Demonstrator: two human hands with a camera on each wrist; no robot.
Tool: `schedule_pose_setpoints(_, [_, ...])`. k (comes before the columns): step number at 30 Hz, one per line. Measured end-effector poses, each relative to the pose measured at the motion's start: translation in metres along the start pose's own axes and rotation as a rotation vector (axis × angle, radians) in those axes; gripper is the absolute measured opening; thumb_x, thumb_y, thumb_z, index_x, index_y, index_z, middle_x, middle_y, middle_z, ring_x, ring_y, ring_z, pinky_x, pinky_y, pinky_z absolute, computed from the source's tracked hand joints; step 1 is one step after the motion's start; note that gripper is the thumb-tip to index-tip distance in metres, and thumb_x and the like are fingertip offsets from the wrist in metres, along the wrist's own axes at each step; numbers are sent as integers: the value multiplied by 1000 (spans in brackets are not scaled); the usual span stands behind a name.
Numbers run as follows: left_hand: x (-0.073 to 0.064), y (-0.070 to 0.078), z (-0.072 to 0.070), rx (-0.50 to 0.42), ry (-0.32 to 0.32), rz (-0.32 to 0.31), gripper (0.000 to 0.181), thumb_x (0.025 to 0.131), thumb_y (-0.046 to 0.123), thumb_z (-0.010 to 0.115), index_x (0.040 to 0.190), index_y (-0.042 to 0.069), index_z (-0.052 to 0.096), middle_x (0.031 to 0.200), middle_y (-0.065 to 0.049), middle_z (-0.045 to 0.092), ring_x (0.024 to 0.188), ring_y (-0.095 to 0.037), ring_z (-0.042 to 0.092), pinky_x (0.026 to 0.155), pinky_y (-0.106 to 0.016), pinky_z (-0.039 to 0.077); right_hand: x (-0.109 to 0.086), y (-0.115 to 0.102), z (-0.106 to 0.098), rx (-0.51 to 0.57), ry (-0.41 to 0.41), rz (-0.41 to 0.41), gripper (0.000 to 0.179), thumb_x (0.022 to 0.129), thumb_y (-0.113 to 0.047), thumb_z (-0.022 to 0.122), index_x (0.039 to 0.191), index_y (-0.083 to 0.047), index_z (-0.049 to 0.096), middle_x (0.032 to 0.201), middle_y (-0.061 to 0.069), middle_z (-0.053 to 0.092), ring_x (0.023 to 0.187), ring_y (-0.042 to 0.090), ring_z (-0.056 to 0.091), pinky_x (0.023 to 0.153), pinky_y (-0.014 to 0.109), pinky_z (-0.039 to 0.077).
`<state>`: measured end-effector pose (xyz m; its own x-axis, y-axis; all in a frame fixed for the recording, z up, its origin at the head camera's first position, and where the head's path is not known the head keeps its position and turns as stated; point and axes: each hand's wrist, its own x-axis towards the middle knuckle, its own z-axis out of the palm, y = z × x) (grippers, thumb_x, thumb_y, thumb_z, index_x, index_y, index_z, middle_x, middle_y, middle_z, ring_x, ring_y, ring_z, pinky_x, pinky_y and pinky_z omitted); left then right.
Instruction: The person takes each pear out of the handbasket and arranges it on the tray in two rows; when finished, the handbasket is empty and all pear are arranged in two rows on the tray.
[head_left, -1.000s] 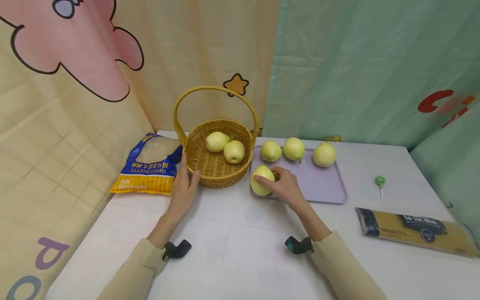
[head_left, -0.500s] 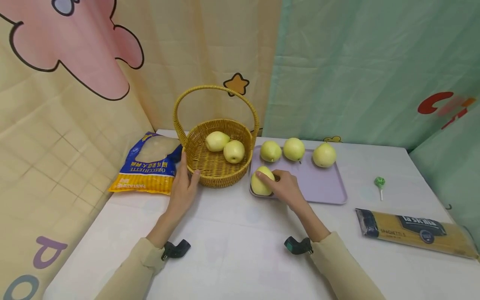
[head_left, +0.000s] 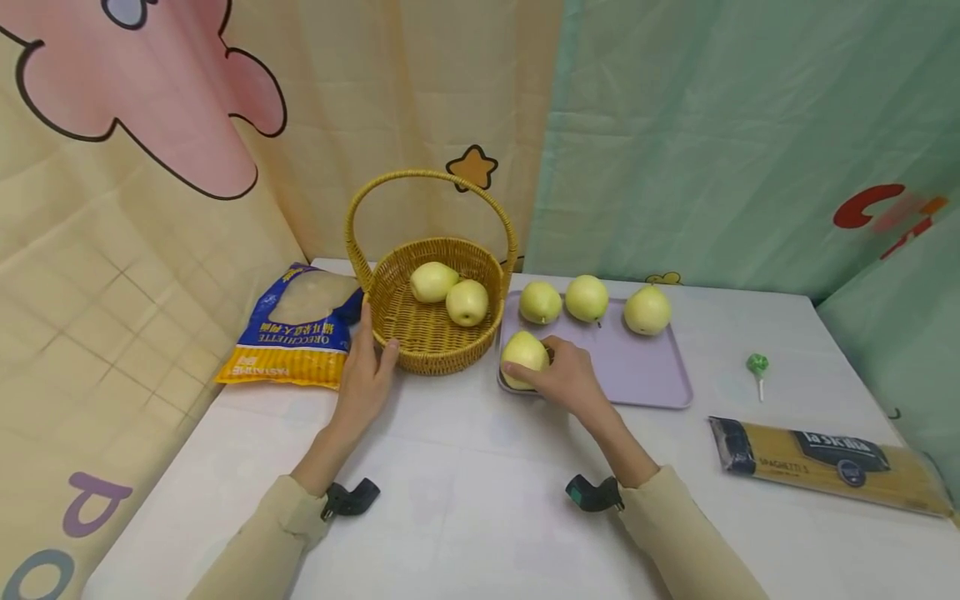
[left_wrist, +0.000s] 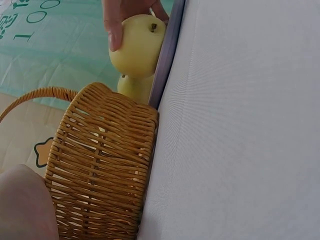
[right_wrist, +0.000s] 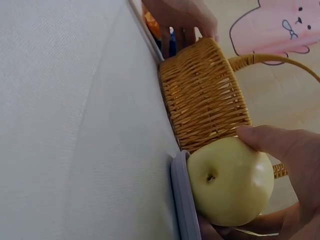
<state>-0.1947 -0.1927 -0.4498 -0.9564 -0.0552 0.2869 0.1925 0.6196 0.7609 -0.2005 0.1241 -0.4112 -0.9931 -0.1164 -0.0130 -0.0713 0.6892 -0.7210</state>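
My right hand grips a pale yellow-green pear at the front left corner of the lilac tray. In the right wrist view, the thumb lies on one side of that pear and fingers reach round the other; its blossom end shows. My left hand rests against the front left side of a wicker basket with a tall handle, its fingers fairly straight. Two pears, one of them a rounder pear, lie inside the basket. Several more pears, including a right-hand pear, sit along the tray's back.
A blue and yellow orecchiette bag lies left of the basket. To the right are a green lollipop and a spaghetti packet on the white table. Printed curtains hang behind.
The right thumb has slid lower on the pear, and the pear has shifted slightly within the grip. My left hand and the basket stay in place.
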Motion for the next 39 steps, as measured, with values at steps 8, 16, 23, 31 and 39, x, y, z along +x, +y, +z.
schedule_pose_setpoints(8, [0,0,0,-9,3,3,76,114,29,45,171,20,-5,177,-14,9,162,-39,16,130,-62,16,3,2,1,27,-45,4,63,91,-58,74,120,-3,68,98,9,67,86,21,57,69,30,45])
schedule_pose_setpoints(16, [0,0,-1,-6,3,7,75,114,30,43,171,19,-5,177,-15,9,162,-40,15,130,-63,15,5,3,-11,-14,-72,-30,54,96,-61,67,103,-8,70,85,4,60,79,19,54,68,31,43])
schedule_pose_setpoints(23, [0,-1,0,-6,2,9,76,114,31,43,171,18,-5,177,-16,10,162,-40,15,130,-63,15,3,5,-23,-69,-88,-49,57,99,-59,63,112,-5,72,103,10,73,95,25,64,82,38,53])
schedule_pose_setpoints(31, [0,0,0,-2,0,5,76,114,29,43,171,18,-5,177,-17,11,162,-41,16,130,-63,15,-2,0,-35,-34,-19,-40,72,101,-56,64,136,6,64,128,24,73,122,38,69,103,54,56])
schedule_pose_setpoints(39, [0,1,0,-9,-10,-3,75,114,34,41,171,20,-6,178,-14,7,163,-37,12,131,-61,14,-7,-11,-42,-6,108,-123,56,101,-48,68,126,2,71,124,20,75,114,36,72,97,53,58])
